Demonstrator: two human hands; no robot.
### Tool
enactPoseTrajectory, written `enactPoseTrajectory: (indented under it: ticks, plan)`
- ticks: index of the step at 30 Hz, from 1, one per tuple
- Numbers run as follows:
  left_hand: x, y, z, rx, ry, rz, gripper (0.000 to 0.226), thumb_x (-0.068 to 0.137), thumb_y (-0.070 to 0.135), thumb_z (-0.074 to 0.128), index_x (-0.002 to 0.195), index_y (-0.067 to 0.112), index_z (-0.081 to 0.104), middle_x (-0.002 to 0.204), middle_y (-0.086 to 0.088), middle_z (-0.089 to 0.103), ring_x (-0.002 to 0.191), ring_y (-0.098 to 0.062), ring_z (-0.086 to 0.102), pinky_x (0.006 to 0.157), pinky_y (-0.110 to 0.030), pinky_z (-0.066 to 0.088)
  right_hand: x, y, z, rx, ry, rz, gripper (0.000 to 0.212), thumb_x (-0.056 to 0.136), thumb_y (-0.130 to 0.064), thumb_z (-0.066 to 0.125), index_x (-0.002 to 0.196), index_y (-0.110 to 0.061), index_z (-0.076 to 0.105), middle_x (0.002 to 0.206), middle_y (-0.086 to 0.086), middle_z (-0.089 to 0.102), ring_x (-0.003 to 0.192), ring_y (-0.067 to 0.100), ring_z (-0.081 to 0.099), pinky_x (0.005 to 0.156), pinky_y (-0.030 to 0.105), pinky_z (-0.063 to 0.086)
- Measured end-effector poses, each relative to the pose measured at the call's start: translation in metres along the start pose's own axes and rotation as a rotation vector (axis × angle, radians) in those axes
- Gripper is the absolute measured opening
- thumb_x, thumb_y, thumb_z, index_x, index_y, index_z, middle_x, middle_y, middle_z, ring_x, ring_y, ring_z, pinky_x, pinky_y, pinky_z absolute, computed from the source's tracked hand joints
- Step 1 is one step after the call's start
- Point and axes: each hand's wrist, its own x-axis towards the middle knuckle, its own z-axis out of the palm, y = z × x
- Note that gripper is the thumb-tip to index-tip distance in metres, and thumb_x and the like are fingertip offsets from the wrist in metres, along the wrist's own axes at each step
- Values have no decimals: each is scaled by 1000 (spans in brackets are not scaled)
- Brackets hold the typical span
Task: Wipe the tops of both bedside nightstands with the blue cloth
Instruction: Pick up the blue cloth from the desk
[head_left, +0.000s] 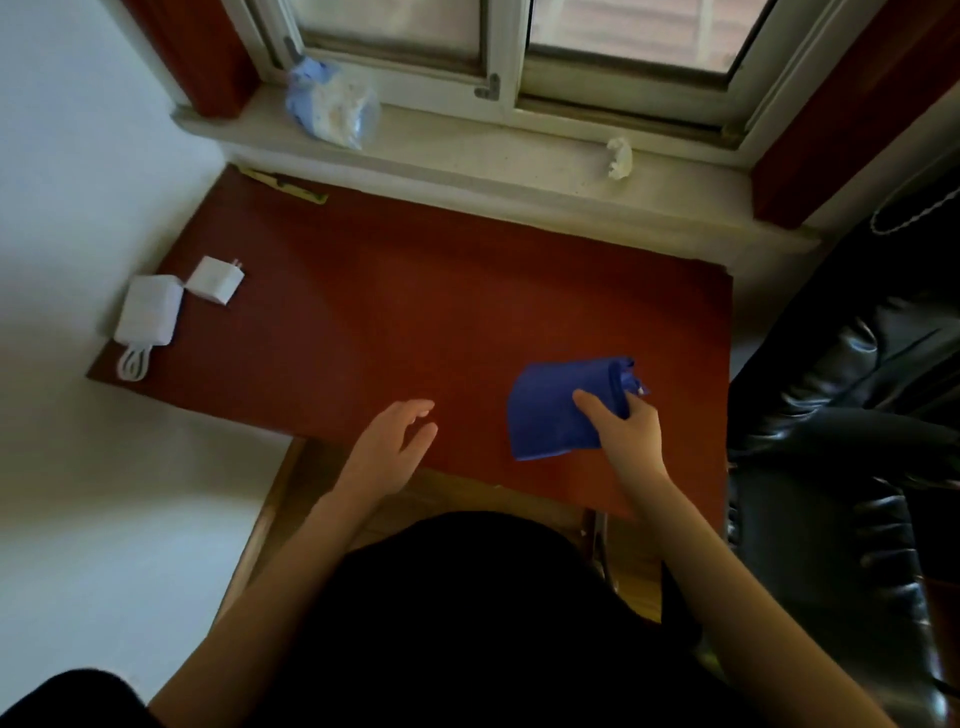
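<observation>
A reddish-brown nightstand top (395, 312) lies below the window. The folded blue cloth (550, 415) rests on its front right part. My right hand (626, 431) grips the cloth's right edge, thumb on top and fingers curled around the fold. My left hand (395, 441) hovers over the front edge of the top, fingers apart and holding nothing, about a hand's width left of the cloth.
Two white chargers (148, 309) (215, 280) with a coiled cable sit at the top's left end. A plastic bag (332, 104) and a crumpled tissue (621, 158) lie on the window sill. A black leather seat (841, 415) stands to the right. White bedding lies to the left.
</observation>
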Motion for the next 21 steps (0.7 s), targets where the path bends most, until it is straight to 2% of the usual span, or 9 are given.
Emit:
enactPoseTrajectory:
  ticks: [4, 7, 9, 11, 12, 14, 18, 21]
  plan:
    - [-37, -51, 7, 14, -143, -108, 41, 97, 35, 48, 136, 21, 51, 121, 13, 53, 113, -5, 51, 98, -29, 44, -42, 51, 6, 13, 90, 152, 18, 89, -21, 69, 103, -10, 64, 90, -1, 67, 81, 19, 65, 80, 43, 53]
    - [-43, -83, -1, 47, -230, -154, 29, 97, 34, 48, 125, 28, 54, 115, 8, 58, 110, -11, 58, 96, -32, 48, -71, 80, 16, 49, 219, 213, 10, 86, -20, 71, 86, -12, 66, 83, 3, 69, 78, 26, 67, 75, 44, 56]
    - [-38, -96, -8, 77, -275, -148, 18, 97, 34, 47, 115, 34, 51, 112, 9, 59, 102, -7, 58, 94, -30, 49, -85, 89, 26, 105, 289, 233, 12, 86, -20, 72, 80, -14, 63, 79, 4, 69, 73, 26, 67, 66, 38, 54]
    - [-26, -101, -20, 101, -320, -110, 14, 98, 34, 46, 112, 34, 51, 110, 10, 58, 97, 0, 56, 82, -18, 46, -95, 89, 38, 168, 349, 225, 10, 87, -18, 71, 83, -13, 64, 82, 4, 69, 73, 24, 66, 60, 31, 49]
    - [-19, -102, -28, 98, -347, -93, 15, 99, 35, 45, 112, 33, 52, 111, 10, 58, 98, -1, 56, 77, -13, 42, -98, 87, 45, 193, 380, 222, 8, 87, -18, 70, 87, -12, 64, 85, 3, 69, 75, 22, 66, 59, 30, 48]
    - [0, -100, -46, 80, -401, -46, 20, 99, 35, 44, 117, 31, 53, 114, 9, 57, 105, -8, 58, 73, -13, 41, -107, 82, 60, 236, 451, 224, 11, 87, -19, 70, 94, -11, 64, 89, 1, 69, 77, 18, 66, 58, 26, 47]
    - [33, -89, -81, 102, -476, 70, 36, 99, 41, 42, 130, 26, 54, 122, 13, 54, 110, -4, 52, 82, -18, 41, -134, 74, 85, 357, 591, 185, 7, 87, -19, 70, 92, -18, 66, 91, 1, 71, 80, 17, 68, 63, 28, 51]
    - [49, -74, -96, 154, -470, 215, 37, 99, 40, 42, 130, 24, 55, 122, 12, 55, 112, -6, 52, 86, -22, 41, -167, 74, 101, 430, 717, 128, 5, 88, -16, 69, 92, -14, 68, 86, -1, 72, 69, 8, 69, 56, 19, 52]
